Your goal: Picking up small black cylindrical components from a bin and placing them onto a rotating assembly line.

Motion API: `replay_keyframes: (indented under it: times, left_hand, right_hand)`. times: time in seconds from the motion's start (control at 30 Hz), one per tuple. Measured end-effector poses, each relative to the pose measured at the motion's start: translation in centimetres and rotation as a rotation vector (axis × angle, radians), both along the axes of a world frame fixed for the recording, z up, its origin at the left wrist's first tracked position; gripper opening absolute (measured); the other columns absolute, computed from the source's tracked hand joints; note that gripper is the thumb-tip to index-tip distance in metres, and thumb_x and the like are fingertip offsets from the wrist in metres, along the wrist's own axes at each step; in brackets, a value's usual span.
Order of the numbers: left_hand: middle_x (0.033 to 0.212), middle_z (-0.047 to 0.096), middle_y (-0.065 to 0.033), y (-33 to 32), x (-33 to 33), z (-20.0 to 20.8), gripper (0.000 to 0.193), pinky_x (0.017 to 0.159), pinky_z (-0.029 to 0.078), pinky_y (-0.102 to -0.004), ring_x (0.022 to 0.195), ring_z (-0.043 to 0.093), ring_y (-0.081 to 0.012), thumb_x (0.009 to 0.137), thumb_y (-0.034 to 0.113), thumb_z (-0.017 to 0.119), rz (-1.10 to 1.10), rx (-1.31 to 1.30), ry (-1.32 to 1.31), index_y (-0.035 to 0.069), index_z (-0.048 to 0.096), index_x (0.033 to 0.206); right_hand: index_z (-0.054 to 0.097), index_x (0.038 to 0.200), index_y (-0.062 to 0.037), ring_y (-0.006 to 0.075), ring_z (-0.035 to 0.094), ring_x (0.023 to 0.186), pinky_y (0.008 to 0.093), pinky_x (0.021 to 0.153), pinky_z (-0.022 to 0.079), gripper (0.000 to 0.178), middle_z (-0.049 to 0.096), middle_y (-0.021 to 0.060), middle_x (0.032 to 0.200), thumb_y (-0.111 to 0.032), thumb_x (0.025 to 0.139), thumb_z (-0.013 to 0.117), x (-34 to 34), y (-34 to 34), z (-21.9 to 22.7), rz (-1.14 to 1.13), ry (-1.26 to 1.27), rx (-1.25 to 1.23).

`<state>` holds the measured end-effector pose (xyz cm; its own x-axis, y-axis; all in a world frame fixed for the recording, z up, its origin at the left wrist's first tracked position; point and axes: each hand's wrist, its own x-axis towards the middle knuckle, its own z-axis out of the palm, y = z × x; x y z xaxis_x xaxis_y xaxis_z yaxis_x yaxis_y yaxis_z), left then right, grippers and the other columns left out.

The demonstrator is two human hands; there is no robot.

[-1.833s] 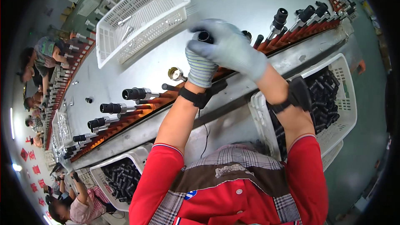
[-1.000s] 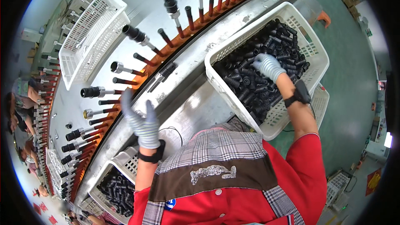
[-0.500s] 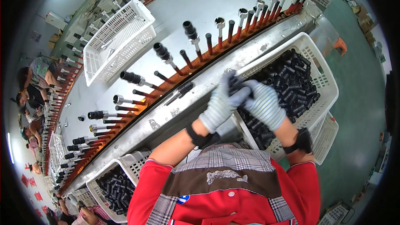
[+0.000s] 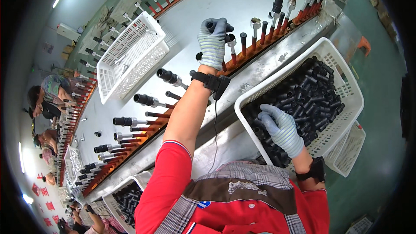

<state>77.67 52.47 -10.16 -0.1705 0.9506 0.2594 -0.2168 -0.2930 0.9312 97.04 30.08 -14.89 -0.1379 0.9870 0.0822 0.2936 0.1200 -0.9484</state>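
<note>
My left hand (image 4: 213, 39), in a grey knit glove, is raised over the orange rack of upright pins (image 4: 242, 58) and is closed around a short black tube (image 4: 212, 26) at one of the pins. My right hand (image 4: 281, 128), gloved the same way, reaches down into a white plastic basket (image 4: 329, 50) and rests on the heap of black tubes (image 4: 312, 97) inside it, fingers spread over them. Several pins along the rack carry black tubes (image 4: 167, 76); others stand bare.
A second white basket (image 4: 130, 58) lies on the grey table beyond the rack. Another basket of black tubes (image 4: 125, 199) stands at lower left, an empty one (image 4: 346, 151) at lower right. Other people (image 4: 45, 99) work along the line at left.
My hands were together over the basket half a second ago. The left one has gone up to the rack with a tube; the right has dropped back onto the tubes in the basket.
</note>
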Motion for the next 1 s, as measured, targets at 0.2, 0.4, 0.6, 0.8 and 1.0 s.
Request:
replay_keyframes:
  times: [0.2,0.4,0.6,0.8,1.0]
  left_hand:
    - [0.072,0.065,-0.0104,-0.4,-1.9,-0.2,0.023,0.05,0.049,-0.0247,0.061,0.064,-0.0144,0.091,0.023,0.066,-0.022,-0.04,0.051,0.004,0.055,0.093]
    - [0.066,0.06,-0.0066,-2.5,-6.7,-1.3,0.018,0.046,0.045,-0.0238,0.055,0.06,-0.0124,0.089,0.015,0.067,0.057,-0.019,0.049,0.004,0.053,0.09]
    - [0.067,0.059,-0.003,-4.2,-12.0,-4.6,0.016,0.049,0.046,-0.0242,0.054,0.059,-0.0096,0.088,0.01,0.068,0.194,0.112,0.112,0.004,0.053,0.092]
    - [0.064,0.059,-0.0025,-7.0,-16.5,-6.9,0.013,0.05,0.046,-0.0233,0.054,0.058,-0.0078,0.09,0.006,0.065,0.376,0.261,0.386,0.005,0.052,0.093]
    - [0.068,0.059,-0.0038,-12.0,-18.4,-5.3,0.019,0.05,0.045,-0.0222,0.058,0.061,-0.0116,0.09,0.016,0.067,0.442,0.139,0.312,0.006,0.051,0.096]
  right_hand:
    - [0.06,0.117,0.0031,0.0149,0.066,0.077,0.0276,0.071,0.052,0.03,0.07,0.0129,0.091,-0.014,0.093,0.057,-0.7,1.6,-0.6,-0.019,0.018,-0.184]
    - [0.06,0.119,0.002,0.0092,0.061,0.074,0.023,0.068,0.049,0.029,0.068,0.0088,0.089,-0.012,0.094,0.055,-0.5,2.9,-3.8,-0.221,0.117,-0.25]
    - [0.061,0.117,-0.0005,0.0088,0.059,0.075,0.0225,0.067,0.048,0.028,0.066,0.0054,0.089,-0.016,0.095,0.056,0.0,4.9,-6.5,-0.357,0.047,-0.359]
    - [0.066,0.106,-0.0045,0.0385,0.062,0.099,0.0442,0.086,0.049,0.038,0.067,0.0216,0.1,-0.036,0.086,0.059,5.3,6.2,-13.0,-0.14,-0.959,-0.385]
    - [0.058,0.118,0.002,0.0387,0.06,0.108,0.0417,0.093,0.047,0.059,0.063,0.0264,0.112,-0.042,0.079,0.066,1.6,4.4,-17.8,-0.21,-0.725,-0.513]
